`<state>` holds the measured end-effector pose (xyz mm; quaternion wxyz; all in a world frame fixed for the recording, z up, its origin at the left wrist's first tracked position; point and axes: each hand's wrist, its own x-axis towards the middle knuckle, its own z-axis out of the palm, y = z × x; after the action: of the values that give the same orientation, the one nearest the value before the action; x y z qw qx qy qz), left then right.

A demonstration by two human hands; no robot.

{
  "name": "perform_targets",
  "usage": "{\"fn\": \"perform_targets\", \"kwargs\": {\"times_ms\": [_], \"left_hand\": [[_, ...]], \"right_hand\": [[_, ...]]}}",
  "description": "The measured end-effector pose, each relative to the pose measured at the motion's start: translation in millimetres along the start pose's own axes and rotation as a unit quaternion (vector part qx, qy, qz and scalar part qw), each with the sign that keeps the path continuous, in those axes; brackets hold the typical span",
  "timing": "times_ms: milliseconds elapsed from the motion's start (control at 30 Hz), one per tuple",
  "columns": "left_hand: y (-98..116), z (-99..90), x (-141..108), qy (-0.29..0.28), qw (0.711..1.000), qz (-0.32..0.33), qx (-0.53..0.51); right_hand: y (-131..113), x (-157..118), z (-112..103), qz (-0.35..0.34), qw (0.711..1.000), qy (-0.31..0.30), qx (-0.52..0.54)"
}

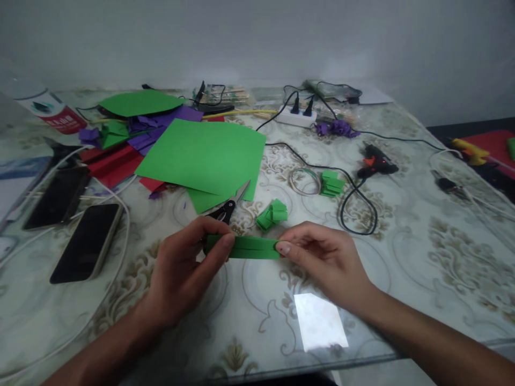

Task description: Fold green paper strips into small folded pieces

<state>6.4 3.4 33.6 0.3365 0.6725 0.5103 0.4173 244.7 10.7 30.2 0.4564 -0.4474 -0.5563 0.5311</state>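
A strip of green paper [254,247] is stretched level between my two hands above the patterned table. My left hand [189,262] pinches its left end between thumb and fingers. At the other end my right hand [317,254] grips it with thumb on top. The strip has a lengthwise line along it, a fold or an edge. Just beyond lie folded green paper pieces [272,215] and scissors [230,206] with black handles, blades pointing away to the right. Large green sheets [205,153] are spread behind the scissors.
Two phones [86,244] and white cables lie at left. A glue gun [377,161] with a black cord rests at right, near a wire ring [304,181] and another green folded piece [332,183]. A white power strip [295,116], purple paper [338,127] and a bottle [48,107] stand farther back.
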Motion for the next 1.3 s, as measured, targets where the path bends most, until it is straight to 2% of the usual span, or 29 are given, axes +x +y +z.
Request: {"fn": "perform_targets", "kwargs": {"times_ms": [233,433,633,800,1000,1200,1300], "left_hand": [[-6,3.1,1,-0.006,0.997,-0.045,-0.062],[3,6.9,0,-0.008,0.994,-0.086,-0.062],[-2,6.0,1,-0.025,0.989,-0.113,-0.089],[-5,5.1,2,-0.035,0.988,-0.115,-0.092],[-1,7.5,4,-0.014,0.986,-0.122,-0.112],[-5,5.9,6,-0.033,0.988,-0.119,-0.088],[-3,3.4,8,-0.076,0.990,-0.101,-0.054]], "right_hand": [[-1,4,0,0.054,0.996,-0.011,0.070],[5,3,3,0.116,0.985,-0.050,0.120],[7,3,0,0.123,0.983,-0.062,0.125],[6,5,0,0.142,0.977,-0.075,0.140],[10,4,2,0.181,0.967,-0.101,0.150],[8,7,-1,0.190,0.969,-0.052,0.147],[6,10,-2,0.192,0.970,-0.026,0.148]]}}
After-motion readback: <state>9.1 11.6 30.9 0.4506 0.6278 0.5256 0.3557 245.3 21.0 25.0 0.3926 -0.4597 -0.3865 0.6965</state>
